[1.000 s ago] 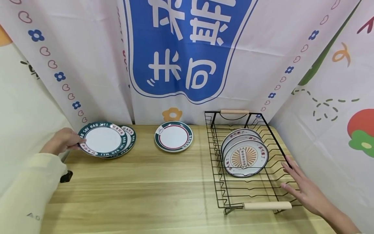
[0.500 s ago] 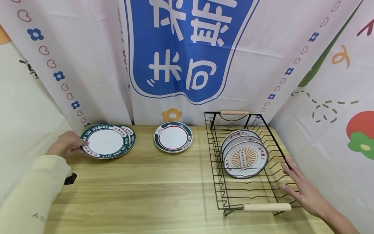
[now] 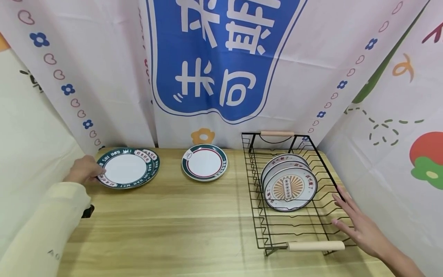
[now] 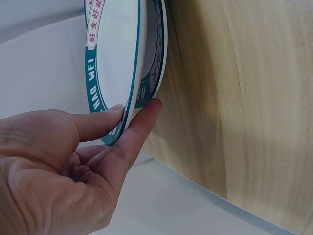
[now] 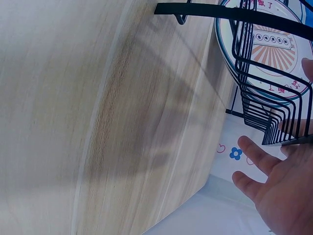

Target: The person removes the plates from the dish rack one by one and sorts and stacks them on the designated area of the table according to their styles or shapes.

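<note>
At the left end of the table, my left hand (image 3: 84, 169) pinches the left rim of a green-rimmed white plate (image 3: 125, 169). In the left wrist view the thumb lies on its face and the fingers (image 4: 128, 147) are under its edge. A second green-rimmed plate (image 3: 154, 161) is mostly hidden beneath it; a gap shows between their rims at the hand. My right hand (image 3: 361, 227) is at the right rail of a black wire dish rack (image 3: 257, 215), fingers spread and fairly straight. Several white plates (image 3: 290, 188) with red lettering lean in the rack.
Between the stacked plates and the rack, a smaller green-rimmed plate (image 3: 205, 162) with a red ring lies near the back. The rack has wooden handles (image 3: 316, 246) front and back. Printed cloth (image 3: 114, 69) hangs behind the wooden table (image 3: 166, 234) and along both sides.
My left hand has lowered the upper green-rimmed plate and shifted slightly right, so it lies flatter and nearer the plate beneath. My right hand has stayed at the rack.
</note>
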Demonstrator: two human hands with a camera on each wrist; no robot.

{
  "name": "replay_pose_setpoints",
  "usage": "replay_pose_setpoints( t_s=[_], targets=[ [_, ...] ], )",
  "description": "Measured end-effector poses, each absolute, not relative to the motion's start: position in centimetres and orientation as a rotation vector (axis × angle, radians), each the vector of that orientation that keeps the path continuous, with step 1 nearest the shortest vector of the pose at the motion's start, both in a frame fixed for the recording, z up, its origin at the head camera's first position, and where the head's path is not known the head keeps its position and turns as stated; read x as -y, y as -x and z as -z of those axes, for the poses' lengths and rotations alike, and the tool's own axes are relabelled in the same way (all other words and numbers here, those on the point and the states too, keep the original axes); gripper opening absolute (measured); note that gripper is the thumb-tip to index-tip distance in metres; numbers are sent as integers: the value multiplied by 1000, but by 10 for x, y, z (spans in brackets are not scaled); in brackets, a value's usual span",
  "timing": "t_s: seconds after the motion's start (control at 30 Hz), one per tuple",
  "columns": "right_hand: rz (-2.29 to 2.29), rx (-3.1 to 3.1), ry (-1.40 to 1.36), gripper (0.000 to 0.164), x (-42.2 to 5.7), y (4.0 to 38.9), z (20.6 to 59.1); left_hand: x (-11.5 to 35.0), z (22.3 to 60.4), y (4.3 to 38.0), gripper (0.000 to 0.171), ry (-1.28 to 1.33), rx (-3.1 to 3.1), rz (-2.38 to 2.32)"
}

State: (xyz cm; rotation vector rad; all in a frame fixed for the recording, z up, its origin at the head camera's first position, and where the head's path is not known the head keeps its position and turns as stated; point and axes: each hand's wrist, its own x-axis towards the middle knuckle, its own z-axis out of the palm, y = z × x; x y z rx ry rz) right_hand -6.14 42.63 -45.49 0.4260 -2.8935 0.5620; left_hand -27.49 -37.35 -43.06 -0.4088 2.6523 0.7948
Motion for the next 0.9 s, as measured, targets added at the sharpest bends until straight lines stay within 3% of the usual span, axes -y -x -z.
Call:
replay_pose_setpoints(
  t_s=[0.9],
  targets=[
    [-592, 2880, -423, 77, -426, 62, 456, 349, 451, 281, 29, 366, -2714, -682]
  ],
)
